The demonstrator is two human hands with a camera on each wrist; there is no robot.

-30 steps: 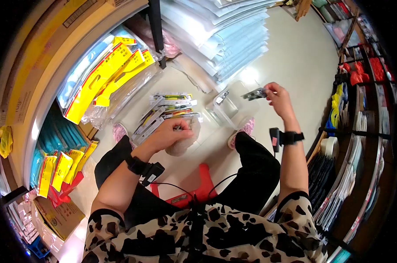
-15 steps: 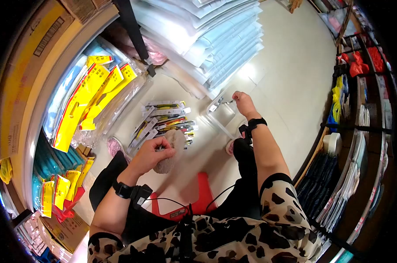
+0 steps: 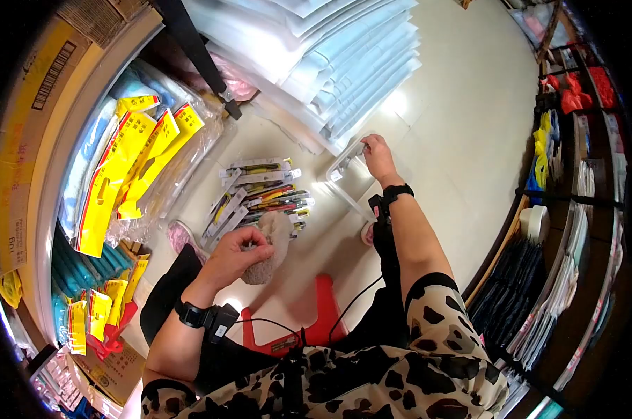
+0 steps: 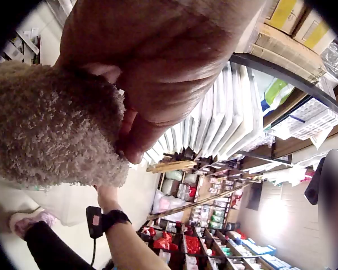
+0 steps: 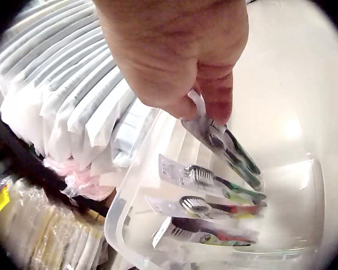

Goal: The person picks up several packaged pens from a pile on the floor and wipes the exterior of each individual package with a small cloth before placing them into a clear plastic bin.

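Observation:
In the head view, my left hand [image 3: 233,258] grips a fuzzy greyish-beige cloth [image 3: 273,241]. The left wrist view shows the cloth's looped pile [image 4: 56,126] close up, with some fingertips hidden behind it. My right hand [image 5: 183,53] pinches packaged toothbrushes [image 5: 228,149] by the card end, thumb against fingers. They hang with the handles pointing down over a clear plastic box [image 5: 121,208]. Inside the box, several packaged toothbrushes [image 5: 205,209] lie side by side, brush heads toward one wall. A spread pile of packaged toothbrushes [image 3: 260,199] lies on the floor between the feet.
Stacked white and pale-blue packages [image 3: 316,63] stand just beyond the box. Yellow-topped bags [image 3: 127,167] fill the shelf at the left. Packed shelving [image 3: 574,209] runs along the right. A red stool [image 3: 323,307] is under the person.
My right hand has moved left and in over the clear box with the toothbrushes. My left hand, with the cloth, has moved left and toward the body, away from the floor pile.

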